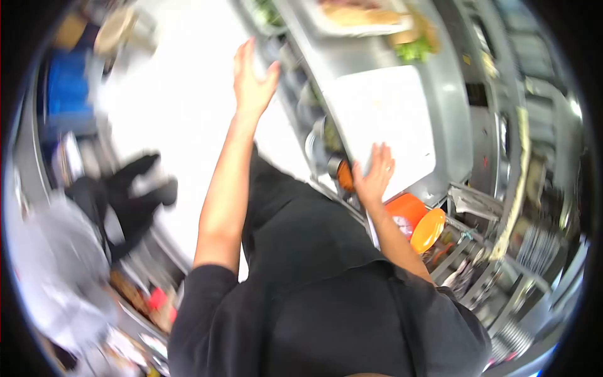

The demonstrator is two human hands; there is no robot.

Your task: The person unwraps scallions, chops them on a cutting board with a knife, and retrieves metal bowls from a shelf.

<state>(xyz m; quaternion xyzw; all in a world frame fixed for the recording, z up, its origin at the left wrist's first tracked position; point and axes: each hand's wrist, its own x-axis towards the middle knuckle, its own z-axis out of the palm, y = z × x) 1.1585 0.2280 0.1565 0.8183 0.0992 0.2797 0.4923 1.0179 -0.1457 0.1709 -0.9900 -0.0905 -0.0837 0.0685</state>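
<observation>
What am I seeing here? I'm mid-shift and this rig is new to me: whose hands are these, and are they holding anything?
There is no robot: a person wears a head camera looking down, giving this single, blurry picture. The left hand is spread in the air; the right hand is at the edge of a white board. Neither appears to hold anything. The steel counter bears that board, a white tray of food and some leafy greens. Another person is at the left.
</observation>
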